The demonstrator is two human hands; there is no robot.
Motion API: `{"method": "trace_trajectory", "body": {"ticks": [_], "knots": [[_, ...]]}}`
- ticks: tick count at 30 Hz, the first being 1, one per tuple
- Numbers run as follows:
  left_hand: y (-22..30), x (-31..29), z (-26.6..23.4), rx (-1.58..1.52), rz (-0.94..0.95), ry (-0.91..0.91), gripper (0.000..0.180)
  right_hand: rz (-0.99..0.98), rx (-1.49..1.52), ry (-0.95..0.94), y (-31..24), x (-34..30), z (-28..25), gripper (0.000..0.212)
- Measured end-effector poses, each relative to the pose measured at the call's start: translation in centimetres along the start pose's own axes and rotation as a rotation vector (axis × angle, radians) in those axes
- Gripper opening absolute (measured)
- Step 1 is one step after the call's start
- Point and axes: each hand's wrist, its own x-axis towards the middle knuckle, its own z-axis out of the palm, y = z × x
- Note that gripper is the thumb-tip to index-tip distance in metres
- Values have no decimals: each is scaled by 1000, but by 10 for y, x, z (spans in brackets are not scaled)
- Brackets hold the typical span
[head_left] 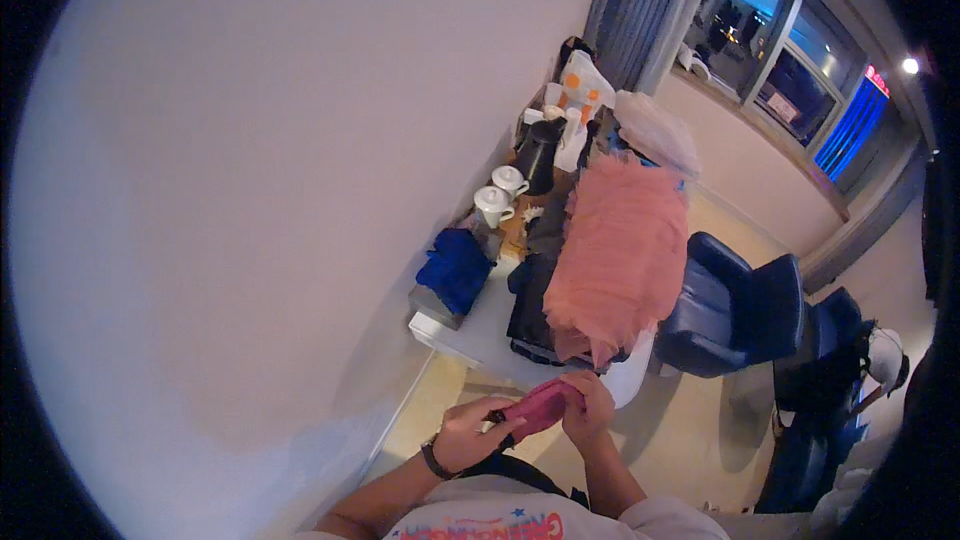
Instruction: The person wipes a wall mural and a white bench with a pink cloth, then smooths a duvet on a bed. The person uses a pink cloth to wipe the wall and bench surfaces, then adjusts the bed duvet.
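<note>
A small magenta piece of fabric (540, 410) with a dark edge at its left end stretches between my hands, close in front of my body. My left hand (466, 439), with a dark band on the wrist, is closed on its left end. My right hand (588, 406) grips the other end, just off the near edge of the white table (440, 336). Directly beyond my right hand lies a big heap of pink tulle (622, 250) on top of folded dark clothes (533, 310). The exact kind of the magenta item cannot be made out.
Left on the table, blue cloth (455, 270) rests on a grey box. Behind it stand two white lidded cups (493, 206), a black jug (540, 155) and a white-orange bag (585, 82). A dark blue armchair (730, 305) is right of the table; the wall runs along the left.
</note>
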Motion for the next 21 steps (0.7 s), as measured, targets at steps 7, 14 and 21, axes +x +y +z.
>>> {"method": "trace_trajectory", "body": {"ticks": [7, 14, 21], "knots": [[5, 44, 8, -10, -55, -72, 28, 6, -77, 57, 7, 28, -27, 29], [37, 90, 67, 47, 197, -158, 25, 33, 59, 102, 60, 51, -82, 27], [34, 136, 204, 194, 307, -198, 28, 83, 239, 70, 167, 88, -156, 17]]}}
